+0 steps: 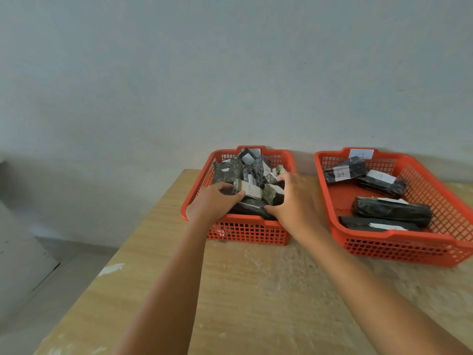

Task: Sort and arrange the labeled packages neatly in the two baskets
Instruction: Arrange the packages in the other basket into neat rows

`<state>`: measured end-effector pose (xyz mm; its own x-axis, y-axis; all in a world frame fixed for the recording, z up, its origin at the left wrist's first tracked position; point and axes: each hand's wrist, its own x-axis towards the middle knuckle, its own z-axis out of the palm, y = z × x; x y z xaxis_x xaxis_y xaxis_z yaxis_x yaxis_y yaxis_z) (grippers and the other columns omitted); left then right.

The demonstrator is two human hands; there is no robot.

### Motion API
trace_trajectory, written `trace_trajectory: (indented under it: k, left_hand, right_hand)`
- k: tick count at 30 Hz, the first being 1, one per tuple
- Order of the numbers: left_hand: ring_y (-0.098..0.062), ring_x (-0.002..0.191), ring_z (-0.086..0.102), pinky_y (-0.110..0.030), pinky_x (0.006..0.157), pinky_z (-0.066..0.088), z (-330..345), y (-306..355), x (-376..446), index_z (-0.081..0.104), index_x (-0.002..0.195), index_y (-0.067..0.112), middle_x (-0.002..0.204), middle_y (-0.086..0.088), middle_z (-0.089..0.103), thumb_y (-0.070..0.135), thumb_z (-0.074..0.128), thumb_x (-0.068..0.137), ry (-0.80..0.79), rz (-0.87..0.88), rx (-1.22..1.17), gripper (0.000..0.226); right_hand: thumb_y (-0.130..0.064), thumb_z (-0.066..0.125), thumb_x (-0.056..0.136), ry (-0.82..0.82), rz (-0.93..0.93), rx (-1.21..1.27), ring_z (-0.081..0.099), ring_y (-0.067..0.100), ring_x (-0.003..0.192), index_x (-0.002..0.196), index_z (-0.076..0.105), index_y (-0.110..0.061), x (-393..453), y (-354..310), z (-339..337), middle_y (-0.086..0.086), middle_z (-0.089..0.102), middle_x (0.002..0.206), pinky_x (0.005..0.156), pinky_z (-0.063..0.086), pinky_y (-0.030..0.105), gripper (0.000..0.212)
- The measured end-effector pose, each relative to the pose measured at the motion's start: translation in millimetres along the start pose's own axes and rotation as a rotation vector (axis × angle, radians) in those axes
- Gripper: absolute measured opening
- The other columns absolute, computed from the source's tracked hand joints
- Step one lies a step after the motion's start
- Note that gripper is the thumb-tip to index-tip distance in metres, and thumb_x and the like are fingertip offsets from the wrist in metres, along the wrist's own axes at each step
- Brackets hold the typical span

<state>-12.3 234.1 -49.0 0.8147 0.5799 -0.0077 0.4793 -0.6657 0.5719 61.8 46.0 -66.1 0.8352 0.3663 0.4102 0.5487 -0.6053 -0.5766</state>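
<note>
From the head camera, two red baskets sit side by side at the far edge of the worktop point(256, 290), against the wall: the left basket point(245, 233) is heaped with dark wrapped packages, while the right basket point(399, 245) holds four (two show an "A" label). Both hands reach into the left basket, where the left hand point(213, 201) curls its fingers on a package labelled "B" point(249, 190) near the front, and the right hand point(294, 198) rests spread over the pile, thumb against a dark package point(252, 208), though a firm grip cannot be told.
</note>
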Motion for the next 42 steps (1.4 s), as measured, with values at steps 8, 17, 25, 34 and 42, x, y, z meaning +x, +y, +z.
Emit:
trace_trajectory:
  k: [8, 17, 25, 34, 42]
  left_hand:
    - [-0.011, 0.077, 0.067, -0.027, 0.063, 0.050, -2, -2, -3, 0.070, 0.112, 0.050, 0.109, 0.015, 0.068, 0.057, 0.068, 0.088, 0.011, 0.024, -0.005, 0.025]
    - [-0.009, 0.059, 0.060, -0.024, 0.050, 0.042, -1, -1, -11, 0.068, 0.117, 0.049, 0.093, 0.013, 0.070, 0.045, 0.059, 0.099, 0.131, 0.063, -0.057, 0.021]
    - [-0.032, 0.108, 0.064, -0.046, 0.078, 0.059, 0, -1, -20, 0.062, 0.126, 0.046, 0.133, 0.003, 0.059, 0.031, 0.061, 0.095, 0.255, 0.156, -0.059, 0.034]
    - [-0.009, 0.083, 0.065, -0.028, 0.070, 0.051, -12, 58, 49, 0.072, 0.116, 0.033, 0.104, 0.012, 0.072, 0.027, 0.059, 0.091, 0.269, 0.234, -0.012, 0.029]
    - [-0.041, 0.150, 0.024, -0.060, 0.118, 0.031, 34, 81, 126, 0.035, 0.156, 0.032, 0.159, -0.002, 0.043, 0.056, 0.057, 0.096, -0.133, 0.307, 0.213, 0.068]
  right_hand:
    - [0.000, 0.080, 0.076, 0.006, -0.234, -0.023, 0.059, 0.014, 0.103, 0.104, 0.075, -0.020, -2, -9, -6, -0.006, 0.064, 0.106, 0.082, 0.047, 0.020, 0.034]
    - [0.021, 0.066, 0.067, 0.038, -0.241, 0.182, 0.051, 0.011, 0.099, 0.060, 0.064, -0.011, -4, -15, -6, -0.001, 0.053, 0.102, 0.080, 0.046, 0.019, 0.033]
    - [-0.024, 0.082, 0.077, -0.022, -0.072, -0.080, 0.056, 0.015, 0.108, 0.081, 0.052, -0.024, -2, -12, -3, -0.004, 0.055, 0.106, 0.071, 0.047, 0.026, 0.030]
    - [-0.011, 0.044, 0.093, -0.215, -0.041, -0.256, 0.058, 0.021, 0.083, 0.088, 0.054, -0.018, 7, -10, 3, -0.002, 0.058, 0.087, 0.097, 0.043, 0.043, 0.013]
    - [-0.014, 0.053, 0.088, -0.191, -0.063, -0.379, 0.061, 0.022, 0.103, 0.118, 0.059, -0.017, 9, -12, -3, 0.000, 0.065, 0.109, 0.111, 0.033, 0.041, 0.031]
